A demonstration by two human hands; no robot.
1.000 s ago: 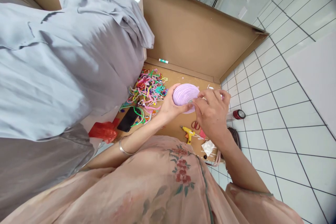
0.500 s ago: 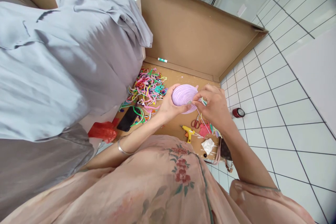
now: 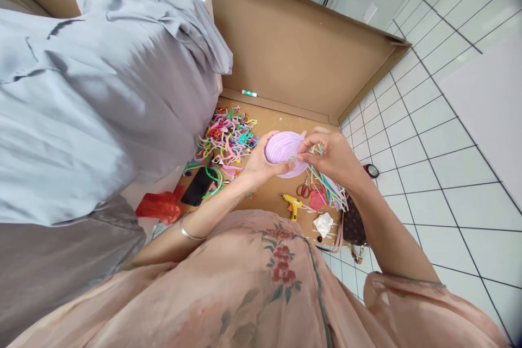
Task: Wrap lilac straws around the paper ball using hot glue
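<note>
My left hand (image 3: 261, 160) is closed around the left side of a round lilac coil (image 3: 283, 147), which looks wound from fuzzy pipe cleaner in tight rings. Its thumb presses the near face, close to a small pale, shiny spot. At the coil's right edge, my right hand (image 3: 328, 155) pinches with thumb and forefinger; what lies between the fingertips is hidden. Loose pastel pipe cleaners (image 3: 332, 187) lie below and right of that hand. Near them are red-handled scissors (image 3: 304, 190), a pink-red piece (image 3: 318, 198) and a yellow glue gun (image 3: 292, 205).
A tangled heap of coloured pipe cleaners (image 3: 228, 138) and a black phone (image 3: 198, 186) lie left. A cardboard wall (image 3: 285, 49) stands behind, with a glue stick (image 3: 249, 93) at its foot. Grey cloth (image 3: 155, 76) bulks left. A crumpled tissue (image 3: 323, 224) and brown bag (image 3: 354, 223) sit right.
My right hand has shifted slightly and turned, uncovering more of the loose pipe cleaners and the bag. A strand seen hanging below it earlier no longer shows clearly. My left hand keeps its hold.
</note>
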